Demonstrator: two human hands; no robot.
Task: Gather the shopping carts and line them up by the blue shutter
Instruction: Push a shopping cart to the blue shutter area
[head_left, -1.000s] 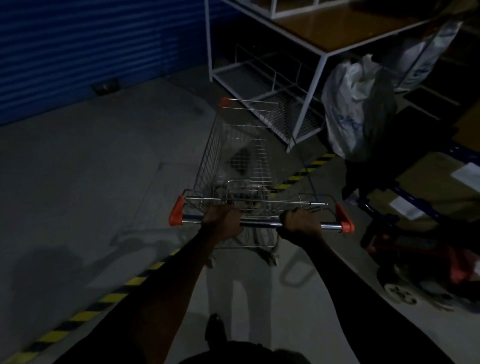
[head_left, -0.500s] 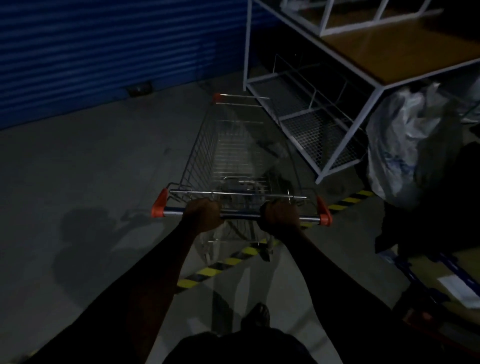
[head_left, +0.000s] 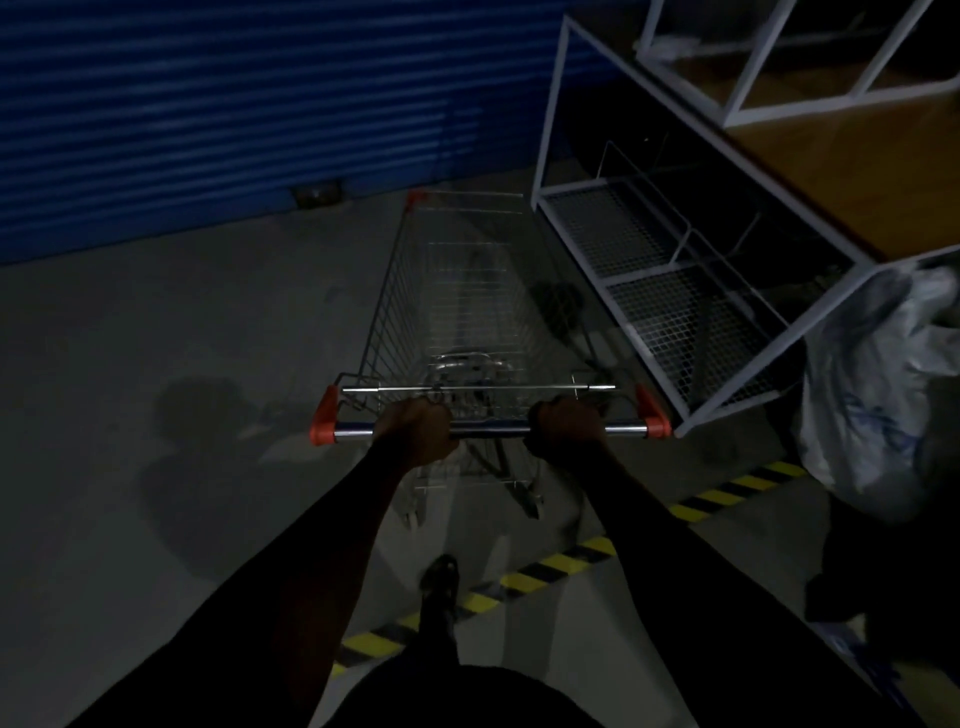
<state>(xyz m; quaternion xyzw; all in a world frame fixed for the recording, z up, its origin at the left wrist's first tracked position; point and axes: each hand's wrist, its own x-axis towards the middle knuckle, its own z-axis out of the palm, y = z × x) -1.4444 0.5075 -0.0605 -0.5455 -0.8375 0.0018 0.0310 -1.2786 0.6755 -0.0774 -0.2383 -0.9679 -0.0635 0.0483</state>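
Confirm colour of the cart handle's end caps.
Orange-red end caps on the cart handle; head view shows them best.

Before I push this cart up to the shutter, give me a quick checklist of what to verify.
1. Grip: left hand and right hand both wrap the handle: ok.
2. Load: the cart looks empty: ok.
3. Path: the floor up to the shutter is bare: ok.
4. Gap to the rack on the right, very close at the handle end: cannot tell.
5. Other carts to line up with, none in view: cannot tell.
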